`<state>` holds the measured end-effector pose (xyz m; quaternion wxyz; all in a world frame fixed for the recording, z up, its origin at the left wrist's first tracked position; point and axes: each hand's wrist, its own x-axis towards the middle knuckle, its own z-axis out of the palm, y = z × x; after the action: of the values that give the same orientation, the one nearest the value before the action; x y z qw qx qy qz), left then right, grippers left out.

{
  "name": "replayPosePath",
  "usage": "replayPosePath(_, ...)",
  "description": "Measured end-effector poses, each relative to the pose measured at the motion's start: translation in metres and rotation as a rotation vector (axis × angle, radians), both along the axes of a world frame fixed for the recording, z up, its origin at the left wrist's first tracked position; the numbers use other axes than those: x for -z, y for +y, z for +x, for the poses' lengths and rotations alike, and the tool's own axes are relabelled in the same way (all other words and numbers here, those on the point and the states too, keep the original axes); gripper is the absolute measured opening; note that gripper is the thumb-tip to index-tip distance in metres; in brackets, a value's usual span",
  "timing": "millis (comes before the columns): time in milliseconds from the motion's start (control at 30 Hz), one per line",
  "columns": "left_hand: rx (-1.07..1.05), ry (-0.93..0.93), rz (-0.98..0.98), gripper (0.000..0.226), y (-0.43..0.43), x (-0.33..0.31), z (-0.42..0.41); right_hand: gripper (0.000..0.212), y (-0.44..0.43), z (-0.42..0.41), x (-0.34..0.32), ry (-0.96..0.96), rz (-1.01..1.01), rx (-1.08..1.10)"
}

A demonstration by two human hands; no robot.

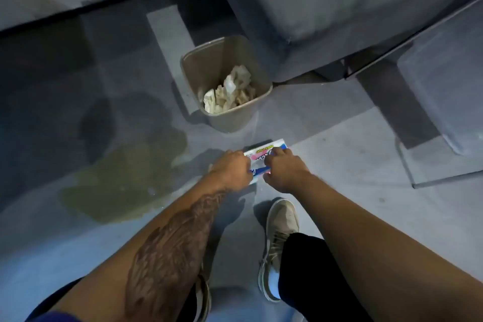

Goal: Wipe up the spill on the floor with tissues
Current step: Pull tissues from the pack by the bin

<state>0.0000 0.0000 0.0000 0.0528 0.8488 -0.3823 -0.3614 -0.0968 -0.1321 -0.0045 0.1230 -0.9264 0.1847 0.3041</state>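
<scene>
A white, pink and blue tissue pack (264, 156) lies on the grey floor just ahead of my feet. My left hand (231, 168) grips its left end and my right hand (285, 171) grips its right side, both with fingers curled on it. A yellowish spill (122, 185) spreads over the floor to the left of my left hand, with a darker wet patch behind it. No loose tissue shows in either hand.
A beige waste bin (224, 81) with crumpled used tissues stands just beyond the pack. A grey sofa (339, 8) lies behind it. A glass table (444, 112) is at the right. My shoe (281, 238) is below my right hand.
</scene>
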Motion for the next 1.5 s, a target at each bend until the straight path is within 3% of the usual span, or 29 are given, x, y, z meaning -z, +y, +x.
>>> replayPosePath(133,0.077,0.123,0.105,0.041,-0.007,0.019,-0.010,0.049,-0.001,0.000,0.014,0.044,-0.076,-0.158)
replayPosePath(300,0.001,0.102,0.102,0.058,-0.010,0.014,-0.008,0.042,-0.006,0.003,0.000,-0.005,-0.050,-0.162)
replayPosePath(533,-0.036,0.060,0.050,0.049,-0.001,-0.029,-0.011,0.032,-0.012,0.005,-0.048,-0.128,-0.035,-0.137)
replayPosePath(867,-0.068,0.025,-0.063,0.046,0.023,-0.082,-0.021,0.033,0.004,0.000,-0.104,-0.162,0.000,-0.121)
replayPosePath(1267,-0.094,0.080,-0.082,0.053,0.044,-0.067,0.000,0.033,0.033,0.025,-0.102,-0.122,-0.016,-0.159)
replayPosePath(1367,-0.077,0.059,-0.084,0.064,0.041,-0.065,0.010,0.031,0.037,0.034,-0.098,-0.164,-0.030,-0.123)
replayPosePath(1500,-0.134,0.066,-0.129,0.061,0.034,-0.058,0.027,0.029,0.037,0.046,-0.097,-0.246,-0.065,-0.070)
